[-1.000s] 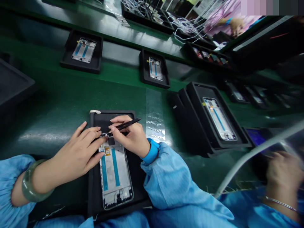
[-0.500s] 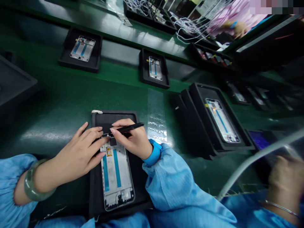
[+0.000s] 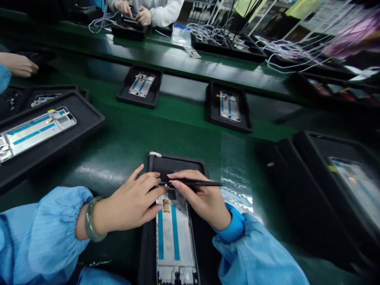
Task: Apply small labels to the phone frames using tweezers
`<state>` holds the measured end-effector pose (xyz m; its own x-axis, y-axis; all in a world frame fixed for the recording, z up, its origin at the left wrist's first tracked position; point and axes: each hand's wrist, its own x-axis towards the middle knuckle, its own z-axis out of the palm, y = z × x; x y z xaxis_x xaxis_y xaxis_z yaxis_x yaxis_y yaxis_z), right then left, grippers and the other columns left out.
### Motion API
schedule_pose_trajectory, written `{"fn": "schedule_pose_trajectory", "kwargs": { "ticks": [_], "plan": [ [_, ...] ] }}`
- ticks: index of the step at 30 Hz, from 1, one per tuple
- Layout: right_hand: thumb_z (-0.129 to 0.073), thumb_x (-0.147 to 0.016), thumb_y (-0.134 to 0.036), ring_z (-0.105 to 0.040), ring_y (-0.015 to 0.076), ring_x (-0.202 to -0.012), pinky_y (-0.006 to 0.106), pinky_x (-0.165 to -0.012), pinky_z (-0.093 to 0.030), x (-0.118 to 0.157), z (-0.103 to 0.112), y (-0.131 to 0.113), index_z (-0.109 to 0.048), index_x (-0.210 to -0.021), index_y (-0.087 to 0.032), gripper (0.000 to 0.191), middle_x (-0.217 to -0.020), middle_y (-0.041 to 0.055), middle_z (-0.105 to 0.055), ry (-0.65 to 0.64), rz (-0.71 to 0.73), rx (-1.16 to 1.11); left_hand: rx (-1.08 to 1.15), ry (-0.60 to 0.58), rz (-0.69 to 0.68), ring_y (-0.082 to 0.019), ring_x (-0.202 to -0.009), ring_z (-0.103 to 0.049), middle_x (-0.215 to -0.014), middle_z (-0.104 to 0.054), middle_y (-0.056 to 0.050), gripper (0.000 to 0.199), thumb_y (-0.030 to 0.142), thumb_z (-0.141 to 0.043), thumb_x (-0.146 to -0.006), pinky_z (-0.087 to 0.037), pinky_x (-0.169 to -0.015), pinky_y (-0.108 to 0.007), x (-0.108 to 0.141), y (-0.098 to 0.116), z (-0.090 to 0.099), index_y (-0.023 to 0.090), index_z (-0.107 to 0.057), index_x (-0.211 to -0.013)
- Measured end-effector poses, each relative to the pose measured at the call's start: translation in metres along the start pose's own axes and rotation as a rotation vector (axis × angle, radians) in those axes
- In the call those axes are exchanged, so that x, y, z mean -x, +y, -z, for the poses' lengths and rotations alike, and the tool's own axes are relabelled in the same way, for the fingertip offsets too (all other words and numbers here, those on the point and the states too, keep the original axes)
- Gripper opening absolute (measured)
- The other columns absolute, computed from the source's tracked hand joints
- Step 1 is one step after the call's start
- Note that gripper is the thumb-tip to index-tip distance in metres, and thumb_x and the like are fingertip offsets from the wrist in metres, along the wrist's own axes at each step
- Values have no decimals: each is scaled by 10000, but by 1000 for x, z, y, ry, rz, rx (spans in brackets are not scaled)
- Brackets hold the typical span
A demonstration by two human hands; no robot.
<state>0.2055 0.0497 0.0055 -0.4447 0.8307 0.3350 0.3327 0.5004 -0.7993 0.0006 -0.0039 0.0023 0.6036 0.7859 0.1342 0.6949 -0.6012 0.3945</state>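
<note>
Phone housing [image 3: 176,241], lower centre of frame, in black tray [image 3: 178,163]. Looks thin, light, stiff; orange flex [image 3: 166,206] likely fragile; take by side edges. Left hand [image 3: 130,206] spread, fingertips at housing's upper end; pinching, cannot tell. Right hand [image 3: 204,202] pinches black tool [image 3: 206,183]. Beyond: green tabletop [image 3: 130,138].

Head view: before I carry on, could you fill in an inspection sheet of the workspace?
Surface: green bench, glossy; clear strip right of the near tray.
Job's things: phone frame with two blue strips, in the near tray.
Clutter: left tray holding another frame; tray stack at right, blurred.
Left hand: fingertips at the phone frame's far end.
Right hand: holds a slim black tool; tip hard to make out.
Cables: white cables bunched along the top; none seen near the hands.
Surroundings: co-worker's hand at top.
</note>
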Motion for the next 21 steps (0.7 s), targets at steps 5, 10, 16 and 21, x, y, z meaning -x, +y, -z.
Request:
{"fn": "schedule_pose_trajectory", "kwargs": {
  "ticks": [5, 10, 16, 21],
  "plan": [
    [-641, -832, -207, -682, 120, -830, 219, -756, -561, 1, 2, 0, -644, -931, -227, 101, -888, 9, -705, 109, -99, -64, -22, -3, -18, -235, -1284, -414, -1238, -550, -89, 375, 306, -413, -929, -289, -1103, -555, -1, 3, 3, 201, -428, -1289],
    [-657, -818, -298, -709, 151, -765, 249, -689, -603, 0, 2, 0, -627, -909, -215, 127, -872, 32, -714, 207, -300, -262, -399, 181, 103, -275, -1297, -389, -1297, -514, -137, 381, 343, -456, -915, -279, -1103, -526, 17, -7, 41, 140, -470, -1236],
    [-684, -788, -345, -706, 138, -679, 246, -648, -611, -1, -1, -3, -636, -863, -199, 172, -858, 27, -702, 197, -368, -391, -907, 123, 810, -337, -873, -536, -943, -546, -160, 409, 425, -337, -923, -445, -687, -438, 79, -54, 92, 119, -548, -1094],
    [-692, -775, -379, -694, 130, -623, 239, -612, -585, -1, 0, -8, -624, -867, -180, 230, -852, 45, -708, 192, -412, -392, -873, 115, 745, -305, -877, -513, -893, -514, -129, 392, 367, -262, -936, -411, -726, -391, 95, -69, 95, 139, -560, -1048]
  ]
}}
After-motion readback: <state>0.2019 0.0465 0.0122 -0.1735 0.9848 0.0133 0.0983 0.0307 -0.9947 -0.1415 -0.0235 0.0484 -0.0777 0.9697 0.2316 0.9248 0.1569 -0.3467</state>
